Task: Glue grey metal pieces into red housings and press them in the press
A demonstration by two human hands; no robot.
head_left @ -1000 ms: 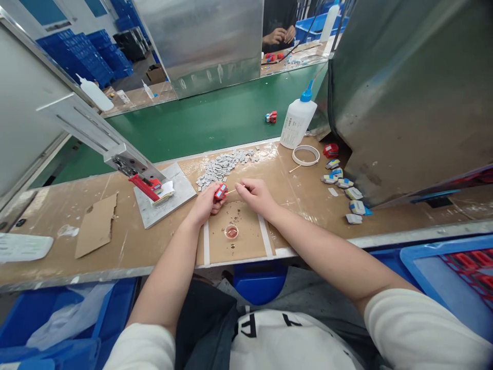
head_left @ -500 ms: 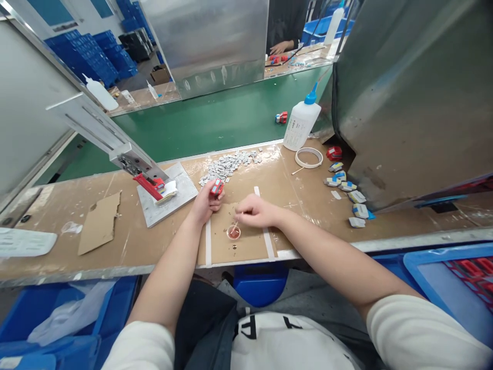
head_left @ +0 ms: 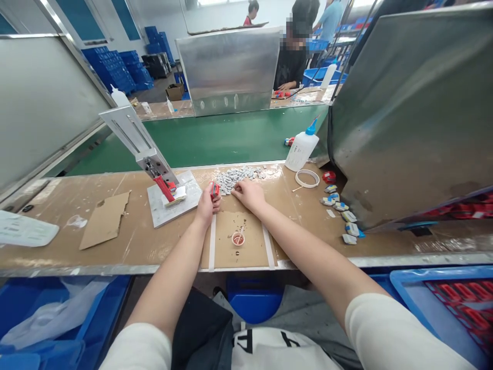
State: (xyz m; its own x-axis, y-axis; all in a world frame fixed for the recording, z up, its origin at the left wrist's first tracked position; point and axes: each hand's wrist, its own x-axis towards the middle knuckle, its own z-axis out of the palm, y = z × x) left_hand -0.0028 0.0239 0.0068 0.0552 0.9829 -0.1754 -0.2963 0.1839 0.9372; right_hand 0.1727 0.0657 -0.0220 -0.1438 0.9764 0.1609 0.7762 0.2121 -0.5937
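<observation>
Bench edge nearest the body carries a small round pink-rimmed glue cup (head_left: 238,238), sitting on a taped brown cardboard mat (head_left: 246,249). Half a second ago the right hand (head_left: 247,194) was dipping a thin stick into that cup; now it has lifted away toward 12 o'clock and rests, fingers curled down, at the near edge of the heap of small flat grey metal pieces (head_left: 235,176). Whether it grips the stick or a piece, I cannot tell. At its 9 o'clock, the left hand (head_left: 207,204) is closed around a small red plastic part (head_left: 214,189), held upright above the bench. Farther toward 1 o'clock stand a white squeeze bottle with blue nozzle (head_left: 301,148) and a white tape ring (head_left: 307,178).
</observation>
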